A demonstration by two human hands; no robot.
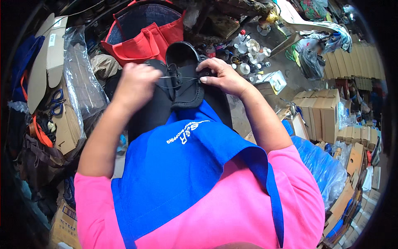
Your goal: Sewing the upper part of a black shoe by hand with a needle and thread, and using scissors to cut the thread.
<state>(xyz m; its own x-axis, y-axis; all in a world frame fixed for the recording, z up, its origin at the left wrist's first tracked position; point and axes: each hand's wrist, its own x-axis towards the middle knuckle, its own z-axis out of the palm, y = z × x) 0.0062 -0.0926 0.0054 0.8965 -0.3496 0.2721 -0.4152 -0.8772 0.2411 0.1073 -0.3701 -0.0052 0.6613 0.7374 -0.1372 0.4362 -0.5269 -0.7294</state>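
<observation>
A black shoe (185,94) lies on my lap over the blue apron (186,166), its padded collar toward me and its rounded, glossy end away from me. My left hand (139,85) is closed in a fist, slightly blurred, left of the shoe. From its fingers a thin dark cord (182,77) runs across the shoe opening to my right hand, with a slack loop below. A short pale sliver shows at the left fingertips; I cannot tell what it is. My right hand (222,75) pinches the shoe's side flap (205,74) between thumb and fingers.
Beyond my knees stands a red bag (143,41) with a silvery lining. Several bottles (251,54) crowd the floor at the far right. Cardboard boxes (317,114) and plastic-wrapped goods (319,166) are stacked right; blue-handled scissors (57,101) rest among cardboard at left.
</observation>
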